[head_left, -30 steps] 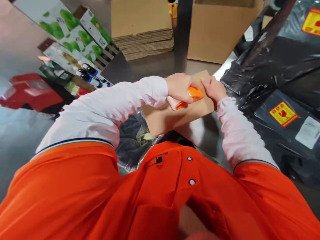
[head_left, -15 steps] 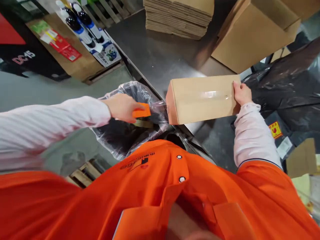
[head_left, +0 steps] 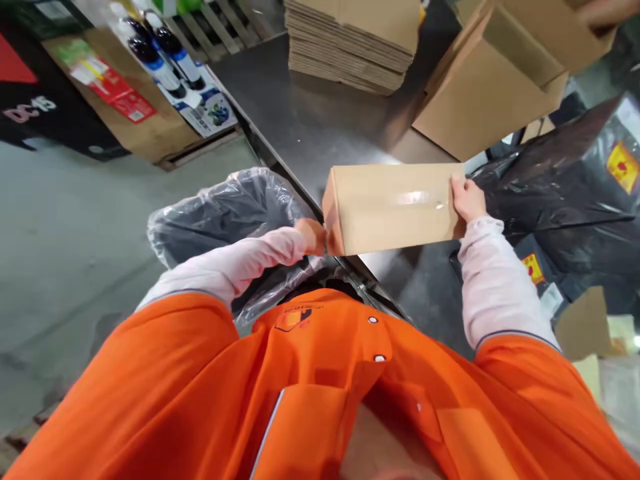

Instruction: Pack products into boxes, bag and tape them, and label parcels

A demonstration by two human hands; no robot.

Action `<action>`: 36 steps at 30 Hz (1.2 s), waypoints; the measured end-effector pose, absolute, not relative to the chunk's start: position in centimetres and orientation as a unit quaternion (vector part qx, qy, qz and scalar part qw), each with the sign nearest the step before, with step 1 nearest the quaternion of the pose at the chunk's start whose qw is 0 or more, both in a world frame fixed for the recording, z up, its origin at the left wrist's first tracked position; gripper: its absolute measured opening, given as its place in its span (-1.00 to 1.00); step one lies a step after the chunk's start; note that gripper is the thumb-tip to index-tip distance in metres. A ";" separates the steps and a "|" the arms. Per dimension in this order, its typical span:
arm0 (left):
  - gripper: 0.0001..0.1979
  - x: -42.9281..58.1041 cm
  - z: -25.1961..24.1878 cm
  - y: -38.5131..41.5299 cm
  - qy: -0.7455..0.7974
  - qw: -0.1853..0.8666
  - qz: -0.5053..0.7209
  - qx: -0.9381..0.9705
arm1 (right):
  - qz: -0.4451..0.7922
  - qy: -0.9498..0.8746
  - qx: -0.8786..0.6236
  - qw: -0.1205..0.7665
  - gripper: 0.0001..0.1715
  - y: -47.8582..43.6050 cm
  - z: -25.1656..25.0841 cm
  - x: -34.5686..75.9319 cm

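A closed cardboard box (head_left: 395, 207) lies on its side over the near edge of the metal table, a shiny strip of clear tape on its upper face. My right hand (head_left: 469, 199) grips its right end, thumb on top and fingers over the far side. At the opposite end, my left hand (head_left: 313, 237) is against the box's end face. Its fingers are mostly hidden and slightly blurred, so what it holds does not show. Beneath my left forearm stands a bin lined with a clear plastic bag (head_left: 220, 207).
Flattened cartons are stacked (head_left: 350, 50) at the back of the metal table (head_left: 320, 123). An open carton (head_left: 487, 87) stands back right, near another person's arm (head_left: 607, 12). Black-wrapped parcels (head_left: 560, 193) fill the right. Bottles (head_left: 160, 60) and boxes stand at left.
My left hand, which held an orange tape dispenser over the bin, has moved right to the box's end; the dispenser no longer shows. My right hand keeps its grip.
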State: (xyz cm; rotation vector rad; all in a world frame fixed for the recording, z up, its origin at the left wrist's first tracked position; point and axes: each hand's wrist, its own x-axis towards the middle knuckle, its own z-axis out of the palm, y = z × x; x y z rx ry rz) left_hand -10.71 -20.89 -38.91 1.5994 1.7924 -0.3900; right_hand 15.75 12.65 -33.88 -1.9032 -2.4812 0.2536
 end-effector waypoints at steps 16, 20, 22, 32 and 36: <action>-0.36 -17.4 -29.7 -18.0 0.776 0.020 -0.084 0.624 | 0.124 -0.791 -0.597 0.051 -0.15 11.8 -34.7 14.9; -0.38 -17.6 -27.6 -18.3 0.816 -0.039 -0.035 0.575 | 0.131 -0.792 -0.596 0.040 -0.14 11.3 -34.8 14.7; -0.37 -17.0 -26.8 -18.7 0.861 -0.061 0.016 0.505 | 0.133 -0.791 -0.596 0.049 -0.14 11.6 -35.0 14.5; -0.41 -13.7 -22.9 -9.3 0.684 -0.137 -0.075 0.713 | 0.065 -0.892 -0.382 0.235 -0.19 -2.5 -34.7 10.4; -0.39 -10.1 -18.1 1.9 0.576 -0.167 -0.024 0.800 | 0.024 -0.949 -0.222 0.221 -0.03 -12.0 -40.0 7.5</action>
